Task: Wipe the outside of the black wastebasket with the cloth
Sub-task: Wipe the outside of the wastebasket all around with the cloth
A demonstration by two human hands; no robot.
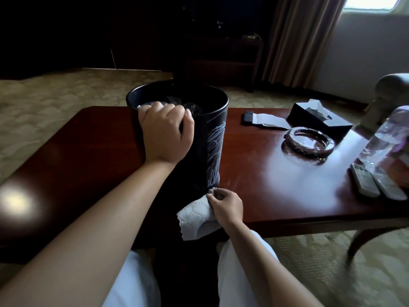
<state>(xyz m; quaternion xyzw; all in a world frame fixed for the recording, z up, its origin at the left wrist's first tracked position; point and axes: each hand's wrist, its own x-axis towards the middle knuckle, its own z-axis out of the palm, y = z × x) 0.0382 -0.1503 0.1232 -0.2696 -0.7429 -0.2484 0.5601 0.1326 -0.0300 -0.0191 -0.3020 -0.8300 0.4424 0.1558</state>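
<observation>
Black wastebasket (208, 138) upright on the dark wooden table (254, 173), near its front edge, with a hand on its rim and a cloth at its base

The left hand (164, 131) grips the near rim, fingers curled over the edge into the bin; the right hand (224, 206) pinches the pale grey cloth (194, 220) and holds it against the foot of the basket's outer wall, the rest hanging past the table edge. To the right on the table sit a glass ashtray (308, 140), a black tissue box (318, 117), a clear plastic bottle (385, 138) and two remote controls (371, 182)
</observation>
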